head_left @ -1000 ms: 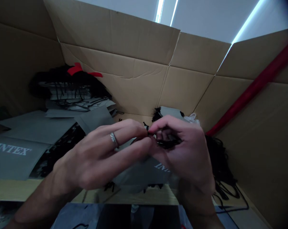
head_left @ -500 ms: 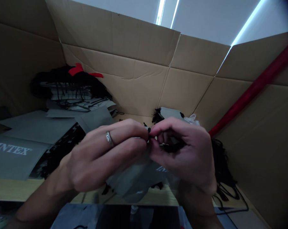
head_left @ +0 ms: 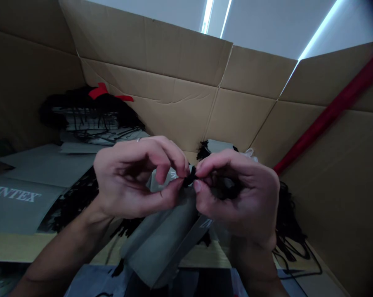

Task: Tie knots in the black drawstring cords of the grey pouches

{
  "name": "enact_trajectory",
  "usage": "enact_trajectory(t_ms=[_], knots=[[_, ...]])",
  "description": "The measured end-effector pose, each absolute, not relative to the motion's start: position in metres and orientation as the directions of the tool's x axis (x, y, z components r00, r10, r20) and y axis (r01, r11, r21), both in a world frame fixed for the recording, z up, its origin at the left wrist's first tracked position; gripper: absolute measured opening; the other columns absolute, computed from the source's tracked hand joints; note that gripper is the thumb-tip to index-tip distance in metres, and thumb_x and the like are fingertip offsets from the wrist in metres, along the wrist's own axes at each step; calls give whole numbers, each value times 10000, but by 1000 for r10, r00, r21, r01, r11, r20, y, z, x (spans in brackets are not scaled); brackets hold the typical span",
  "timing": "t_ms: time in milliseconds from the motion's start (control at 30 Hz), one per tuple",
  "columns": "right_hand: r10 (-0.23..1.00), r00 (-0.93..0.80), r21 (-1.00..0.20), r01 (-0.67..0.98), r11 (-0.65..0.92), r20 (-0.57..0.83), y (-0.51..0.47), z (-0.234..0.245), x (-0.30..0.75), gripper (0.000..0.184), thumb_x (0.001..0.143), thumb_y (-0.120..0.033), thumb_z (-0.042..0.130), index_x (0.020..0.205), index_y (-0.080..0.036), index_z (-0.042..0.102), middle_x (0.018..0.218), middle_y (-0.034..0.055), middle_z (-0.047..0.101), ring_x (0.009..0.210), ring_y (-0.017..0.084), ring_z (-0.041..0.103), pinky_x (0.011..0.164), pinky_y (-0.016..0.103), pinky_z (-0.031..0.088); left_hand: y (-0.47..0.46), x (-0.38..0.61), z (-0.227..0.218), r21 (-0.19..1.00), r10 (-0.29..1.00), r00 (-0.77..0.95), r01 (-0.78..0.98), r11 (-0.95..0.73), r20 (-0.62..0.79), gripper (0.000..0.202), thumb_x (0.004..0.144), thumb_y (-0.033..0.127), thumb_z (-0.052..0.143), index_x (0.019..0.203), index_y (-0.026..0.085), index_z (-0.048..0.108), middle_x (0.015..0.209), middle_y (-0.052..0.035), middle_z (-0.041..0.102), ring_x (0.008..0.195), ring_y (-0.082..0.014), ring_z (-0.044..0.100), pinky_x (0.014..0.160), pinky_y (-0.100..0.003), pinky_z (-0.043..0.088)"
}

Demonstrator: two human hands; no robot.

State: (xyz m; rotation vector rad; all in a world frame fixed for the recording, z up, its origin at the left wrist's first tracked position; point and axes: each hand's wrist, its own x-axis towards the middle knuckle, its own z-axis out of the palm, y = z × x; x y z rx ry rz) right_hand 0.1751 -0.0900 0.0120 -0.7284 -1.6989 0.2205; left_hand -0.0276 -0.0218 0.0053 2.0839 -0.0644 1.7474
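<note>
Between my two hands a short black cord point(head_left: 190, 178) is pinched at the top edge of a grey bag point(head_left: 163, 243). My left hand point(head_left: 140, 177) holds the cord between thumb and forefinger, the other fingers curled above. From the other side my right hand point(head_left: 239, 189) pinches the same cord, thumb below and forefinger on top; more black material shows in its palm. The bag hangs below the fingers, its body slanting down to the left, with part of white lettering on it. The exact shape of the cord at the fingertips is partly hidden.
Grey INTEX bags point(head_left: 16, 206) lie fanned at left, with a black-corded stack point(head_left: 90, 117) behind. Loose black cords point(head_left: 288, 222) lie at right. Cardboard walls point(head_left: 174, 90) surround the wooden table point(head_left: 16, 247); a red strip point(head_left: 329, 111) slants along the right.
My left hand has turned from back-of-hand view to show its palm and thumb. The grey bag has swung into fuller view lower down. My right hand has barely moved.
</note>
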Motion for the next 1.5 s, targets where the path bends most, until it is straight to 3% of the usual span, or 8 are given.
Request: enact_trajectory(t_ms=[100, 200, 367, 567, 767, 933, 1267, 1500], knots=[[491, -50, -429, 418, 801, 870, -89, 10, 176, 241, 911, -62, 847, 987, -282, 785, 876, -52, 826, 657, 115, 716, 611, 265, 615, -26, -29, 7, 471, 386, 301, -302, -829, 872, 232, 941, 52, 903, 1001, 216, 751, 979, -45, 825, 862, -169, 829, 772, -238, 731], [395, -34, -325, 505, 799, 918, -91, 9, 177, 261, 934, -79, 874, 1045, -302, 796, 945, -23, 859, 709, 159, 757, 664, 330, 662, -34, -32, 9, 619, 493, 454, -182, -764, 742, 219, 994, 168, 946, 1183, 209, 842, 964, -34, 866, 757, -156, 825, 659, -184, 692], [509, -32, -428, 496, 755, 860, -104, 14, 181, 259, 920, -92, 892, 1045, -305, 814, 982, 34, 858, 725, 199, 767, 577, 331, 635, -41, -31, 5, 512, 465, 330, -69, -856, 821, 132, 1030, 164, 922, 1137, 240, 914, 992, -3, 924, 780, -140, 869, 686, -135, 682], [688, 29, -648, 367, 668, 726, -105, 26, 183, 104, 943, -184, 894, 943, -241, 807, 731, -34, 751, 536, 105, 612, 472, 215, 513, -48, -27, -2, 420, 408, 248, 6, -907, 879, 211, 1039, 129, 916, 1177, 288, 918, 1088, 30, 949, 886, -137, 888, 865, -214, 717], [662, -27, -602, 390, 697, 749, -96, 28, 183, 110, 935, -178, 888, 893, -230, 800, 740, -34, 751, 581, 107, 638, 494, 201, 498, -46, -25, -5, 293, 315, 276, 118, -949, 908, 219, 1080, 155, 868, 1239, 301, 908, 1095, 14, 952, 862, -180, 901, 792, -279, 718], [662, -45, -596, 391, 701, 748, -94, 26, 190, 95, 996, -197, 901, 944, -230, 829, 774, -23, 777, 622, 122, 670, 539, 219, 540, -46, -26, -6, 343, 357, 273, 99, -934, 893, 247, 1058, 252, 921, 1274, 371, 909, 1187, 36, 953, 940, -246, 931, 869, -343, 774], [663, -55, -602, 366, 709, 747, -90, 25, 193, 114, 1050, -223, 911, 971, -240, 830, 879, -20, 825, 729, 119, 729, 653, 219, 600, -47, -26, -2, 461, 453, 273, 38, -887, 849, 156, 1077, 232, 872, 1177, 347, 905, 1051, 47, 940, 802, -171, 864, 758, -282, 704], [579, -15, -519, 423, 743, 816, -92, 18, 189, 130, 1002, -187, 915, 1046, -261, 819, 1036, 25, 844, 881, 184, 798, 582, 250, 584, -44, -28, 0, 420, 418, 277, 53, -906, 865, 167, 1083, 161, 841, 1170, 288, 906, 1003, 37, 918, 873, -143, 883, 852, -207, 718]])
